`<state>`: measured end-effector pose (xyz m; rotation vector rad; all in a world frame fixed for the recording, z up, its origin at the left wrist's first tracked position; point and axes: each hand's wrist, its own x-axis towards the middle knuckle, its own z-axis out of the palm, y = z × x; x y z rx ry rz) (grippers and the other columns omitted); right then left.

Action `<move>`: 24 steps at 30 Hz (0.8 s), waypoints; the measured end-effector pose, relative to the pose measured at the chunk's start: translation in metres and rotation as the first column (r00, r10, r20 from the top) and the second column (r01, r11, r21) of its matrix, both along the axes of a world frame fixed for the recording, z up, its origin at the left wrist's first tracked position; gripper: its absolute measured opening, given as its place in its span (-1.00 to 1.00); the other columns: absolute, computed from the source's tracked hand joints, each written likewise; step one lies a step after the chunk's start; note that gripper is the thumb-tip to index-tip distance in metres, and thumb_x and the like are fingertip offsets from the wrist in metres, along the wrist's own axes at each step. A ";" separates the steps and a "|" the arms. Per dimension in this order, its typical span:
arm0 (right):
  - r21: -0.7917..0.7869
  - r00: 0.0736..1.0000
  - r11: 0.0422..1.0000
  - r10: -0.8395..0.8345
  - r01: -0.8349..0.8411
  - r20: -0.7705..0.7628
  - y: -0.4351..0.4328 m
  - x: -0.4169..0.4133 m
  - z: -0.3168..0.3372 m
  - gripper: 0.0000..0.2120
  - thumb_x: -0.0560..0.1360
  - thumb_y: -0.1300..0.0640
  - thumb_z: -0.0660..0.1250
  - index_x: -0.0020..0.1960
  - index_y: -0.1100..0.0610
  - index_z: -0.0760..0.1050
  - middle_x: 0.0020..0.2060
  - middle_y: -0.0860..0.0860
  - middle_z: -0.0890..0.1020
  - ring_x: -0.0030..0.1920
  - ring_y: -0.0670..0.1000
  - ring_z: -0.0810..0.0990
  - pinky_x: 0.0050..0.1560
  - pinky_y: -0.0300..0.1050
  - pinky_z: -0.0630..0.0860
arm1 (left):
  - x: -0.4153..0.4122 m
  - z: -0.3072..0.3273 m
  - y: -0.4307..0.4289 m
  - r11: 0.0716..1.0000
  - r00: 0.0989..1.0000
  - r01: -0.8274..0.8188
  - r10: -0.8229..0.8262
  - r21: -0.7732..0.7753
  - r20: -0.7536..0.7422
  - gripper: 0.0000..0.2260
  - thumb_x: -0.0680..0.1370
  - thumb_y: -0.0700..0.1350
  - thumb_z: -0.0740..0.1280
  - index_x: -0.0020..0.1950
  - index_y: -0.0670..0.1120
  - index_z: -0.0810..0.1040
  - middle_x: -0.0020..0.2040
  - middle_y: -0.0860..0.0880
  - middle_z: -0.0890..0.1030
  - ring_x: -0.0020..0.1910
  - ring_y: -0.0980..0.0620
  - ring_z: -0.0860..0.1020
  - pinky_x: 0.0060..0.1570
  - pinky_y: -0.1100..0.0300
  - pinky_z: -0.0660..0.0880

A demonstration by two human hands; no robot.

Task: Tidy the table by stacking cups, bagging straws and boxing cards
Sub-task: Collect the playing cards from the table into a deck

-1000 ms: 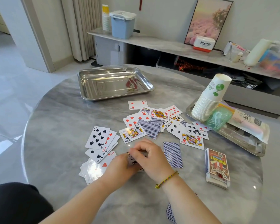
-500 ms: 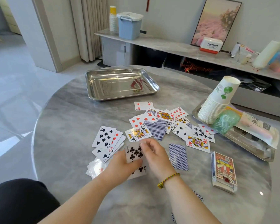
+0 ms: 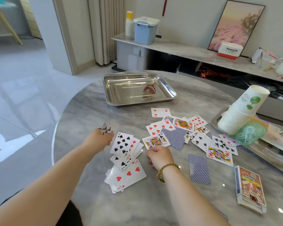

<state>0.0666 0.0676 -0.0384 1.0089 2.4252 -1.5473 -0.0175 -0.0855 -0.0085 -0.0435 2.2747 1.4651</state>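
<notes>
Risks, left to right:
- Left hand (image 3: 99, 139) grips a thin packet of cards (image 3: 106, 128), club face up, close to the worktop's left edge. If the packet is unsquared, cards could slide out onto the floor.
- The fanned spread (image 3: 125, 146) and the three of hearts (image 3: 129, 173) overlap. Sweeping them up fast would likely flip or scatter some.
- Right hand (image 3: 160, 156) is knuckles-up, fingers curled at the near edge of the king of clubs (image 3: 155, 141). Cannot tell whether it pinches the card. Flat cards on a slick top are hard to lift and may skid.
- A face-down card (image 3: 198, 168) and another at the near edge (image 3: 219, 211) are easily missed.
- The card box (image 3: 250, 188) lies near right and looks open at its near end.
- The cup stack (image 3: 240, 115) leans in the right tray (image 3: 216, 119) against the green straw bag (image 3: 250, 132). A nudge might topple it.

Surface: round, grey marbled worktop (image 3: 82, 111), glossy. An empty steel tray (image 3: 169, 87) sits far centre.

Room: shiny pale floor to the left, then curtains, then a low sideboard (image 3: 178, 49) carrying a blue bin (image 3: 145, 30) and a framed picture (image 3: 235, 25).
</notes>
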 end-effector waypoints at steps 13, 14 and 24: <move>-0.259 0.988 0.960 -0.075 0.109 0.138 -0.022 -0.046 0.001 -0.78 0.40 0.18 0.32 -0.38 0.16 0.37 -0.45 0.05 0.45 -0.48 -0.02 0.37 -0.52 -0.24 0.24 | -0.014 -0.020 0.029 0.912 0.964 0.184 -0.239 -0.367 -0.112 -0.89 0.53 -0.11 0.24 -0.11 -0.13 0.38 -0.36 0.02 0.39 -0.23 -0.06 0.42 -0.43 0.26 0.26; -0.243 0.990 0.966 -0.053 0.084 0.133 -0.023 -0.048 0.001 -0.75 0.42 0.16 0.33 -0.40 0.15 0.37 -0.46 0.04 0.44 -0.47 -0.02 0.38 -0.49 -0.25 0.26 | -0.014 -0.020 0.029 0.917 0.966 0.191 -0.240 -0.350 -0.100 -0.89 0.53 -0.11 0.24 -0.12 -0.13 0.38 -0.36 0.02 0.40 -0.23 -0.07 0.43 -0.41 0.26 0.27; -0.338 0.989 0.941 -0.078 0.031 -0.125 -0.016 -0.046 0.006 -0.84 0.51 0.14 0.23 -0.24 0.10 0.45 -0.22 0.07 0.58 -0.14 0.09 0.54 -0.04 0.02 0.49 | -0.017 0.000 0.023 0.980 0.979 0.025 -0.064 0.198 0.194 -0.79 0.49 0.08 0.29 -0.15 -0.06 0.51 -0.14 -0.04 0.62 -0.18 0.04 0.56 -0.16 0.18 0.49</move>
